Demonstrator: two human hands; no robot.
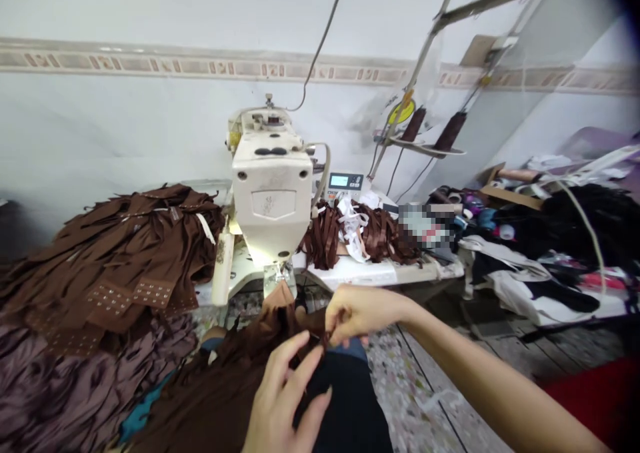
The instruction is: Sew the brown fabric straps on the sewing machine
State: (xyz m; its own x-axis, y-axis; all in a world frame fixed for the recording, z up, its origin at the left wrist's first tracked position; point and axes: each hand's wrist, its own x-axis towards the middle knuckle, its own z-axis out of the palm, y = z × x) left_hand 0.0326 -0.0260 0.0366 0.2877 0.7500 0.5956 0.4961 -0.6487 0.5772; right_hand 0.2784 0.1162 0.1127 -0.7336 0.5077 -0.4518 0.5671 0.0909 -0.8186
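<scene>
Two hands are busy on one bit of brown fabric (225,386), which lies bunched across the person's lap just below and in front of the sewing machine (273,193). The right hand (356,313) has its thumb and fingertips closed tight on the upper edge of the cloth, a proper pinch. The left hand (287,400) sits lower with its fingers loosely spread and the forefinger tip up at that same edge, right beside the right hand's pinch. Honestly I can't tell if it actually grips anything or is just touching. Off to the left of the machine there's a big heap of brown pieces (120,253), some with rows of little studs. Brown straps (375,234) mixed with white ones are piled on the machine table to the right, and two dark thread cones (450,131) stand on a rack above them.
</scene>
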